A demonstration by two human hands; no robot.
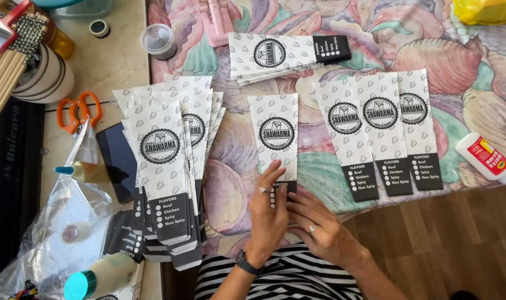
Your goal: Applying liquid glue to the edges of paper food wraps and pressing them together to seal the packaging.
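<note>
A long white paper sleeve (276, 133) with a round black emblem and a black bottom band lies flat in the middle of the patterned cloth (375, 33). My left hand (267, 214) rests palm down on its lower end, fingers apart, a ring on one finger and a watch at the wrist. My right hand (317, 222) presses beside it on the same lower edge, fingers spread. Neither hand grips anything. The sleeve's black band is mostly hidden under my fingers.
A fanned pile of the same sleeves (167, 161) lies at left, three more in a row (378, 133) at right, a stack (286, 55) behind. Orange scissors (78, 111), glue bottles (486, 158) (83, 172), a small lidded cup (157, 40) and a plastic bag (58, 222) surround them.
</note>
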